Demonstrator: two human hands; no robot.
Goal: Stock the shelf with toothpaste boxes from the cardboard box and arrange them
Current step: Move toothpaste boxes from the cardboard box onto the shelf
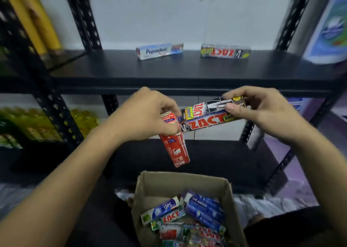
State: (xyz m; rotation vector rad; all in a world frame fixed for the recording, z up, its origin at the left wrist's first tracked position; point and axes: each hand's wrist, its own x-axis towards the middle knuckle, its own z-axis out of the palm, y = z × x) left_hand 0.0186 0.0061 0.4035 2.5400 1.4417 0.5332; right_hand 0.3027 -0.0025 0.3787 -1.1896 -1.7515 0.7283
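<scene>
My left hand [144,113] grips a red Pepsodent toothpaste box [175,149] by its top end; the box hangs downward. My right hand [259,111] pinches two black Zact boxes [204,119] at their right end, holding them crosswise in front of the shelf edge. Both hands are above the open cardboard box [180,182], which holds several toothpaste boxes, blue, red and green. On the black shelf [169,72] a white Pepsodent box [159,51] and a black Zact box [225,50] lie near the back wall.
Yellow bottles [35,21] stand on the neighbouring shelf at the left. A blue and white pack [330,26] stands at the shelf's right end. Black perforated uprights [84,19] frame the shelf. A lower shelf board [206,158] lies behind the cardboard box.
</scene>
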